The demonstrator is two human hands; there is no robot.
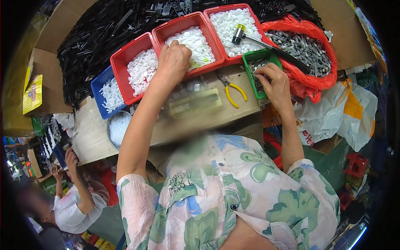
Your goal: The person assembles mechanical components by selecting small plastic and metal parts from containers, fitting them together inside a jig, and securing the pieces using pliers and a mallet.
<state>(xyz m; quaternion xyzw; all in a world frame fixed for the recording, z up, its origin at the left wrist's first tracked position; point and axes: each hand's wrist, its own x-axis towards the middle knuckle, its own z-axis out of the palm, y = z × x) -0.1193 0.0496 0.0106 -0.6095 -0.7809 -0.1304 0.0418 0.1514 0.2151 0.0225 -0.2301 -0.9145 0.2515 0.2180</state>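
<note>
My left hand [174, 62] reaches into the middle red bin [211, 59] of small white pieces [196, 41]; its fingers are bent down among them, and what they hold is hidden. Over the green tray [261, 95] of small metal parts [258, 66], my right hand [273, 81] has thumb and fingertips pinched together; anything between them is too small to name. Pliers with yellow handles [231, 93] lie on the table [171, 129] between my hands. A small hammer [266, 45] rests across the right red bin and a red bag.
Two more red bins [143, 62] [233, 25] hold white pieces. At the left are a blue bin [109, 93] and a bowl [118, 127]. Grey parts fill a red bag [329, 46] at the right. Black parts [96, 46] lie behind. Another person [79, 204] sits at the lower left.
</note>
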